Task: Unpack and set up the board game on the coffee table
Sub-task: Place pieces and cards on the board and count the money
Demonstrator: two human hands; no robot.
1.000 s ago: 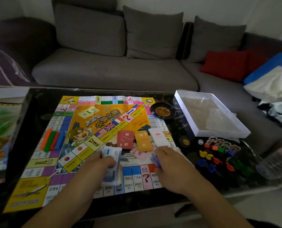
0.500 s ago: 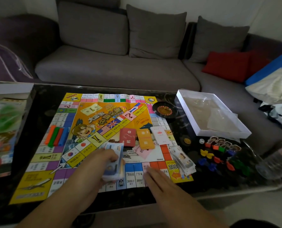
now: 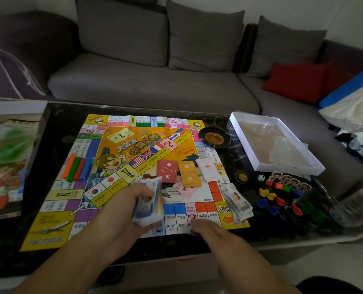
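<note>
Right hand (image 3: 210, 232) slid nearer; left hand (image 3: 129, 211) grips banknotes (image 3: 148, 200) (fanned).

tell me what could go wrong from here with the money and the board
1. The left hand grips a thick stack of notes tilted over the board; loose notes could slip and scatter.
2. The fanned pile of notes overhangs the board's right edge and may slide off.
3. The right hand presses the creased board's near edge, which could shift the card decks.
</note>
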